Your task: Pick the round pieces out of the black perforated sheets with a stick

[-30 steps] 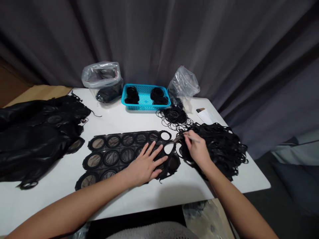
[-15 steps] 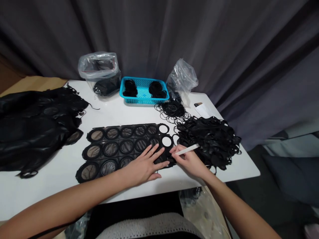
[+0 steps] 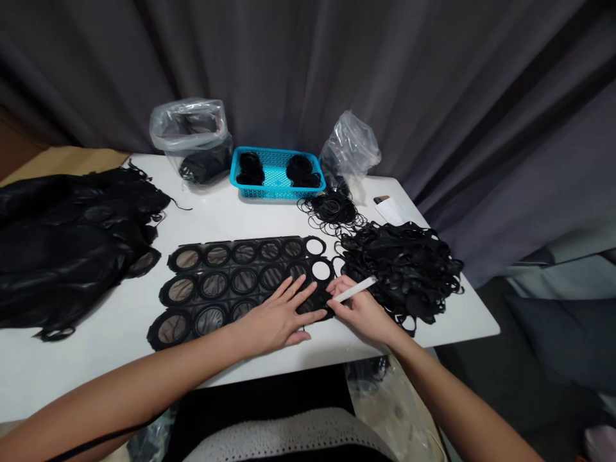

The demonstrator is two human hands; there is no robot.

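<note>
A black rubber sheet (image 3: 229, 269) with rows of moulded rings lies flat on the white table (image 3: 231, 215). My left hand (image 3: 276, 319) rests on its right part, fingers spread and pressing down. In my right hand (image 3: 359, 311) is a slim white stick-like tool (image 3: 355, 289), pinched near the sheet's right end; its tip is hidden by the fingers, so its kind does not show. Two openings at the sheet's upper right show white table through them. Right beside that hand is a heap of black rubber offcuts (image 3: 409, 269).
Behind the sheet stand a blue basket (image 3: 276, 192) with bundles of black rings, a clear bag (image 3: 190, 138) holding black material, and another plastic bag (image 3: 353, 147). Loose thin black rings (image 3: 332, 208) lie by the heap. Black sheets (image 3: 67, 244) are piled at left.
My right hand has shifted very slightly, and the white tool is tilted a little differently. My left hand stays spread on the sheet. The whole view has moved slightly.
</note>
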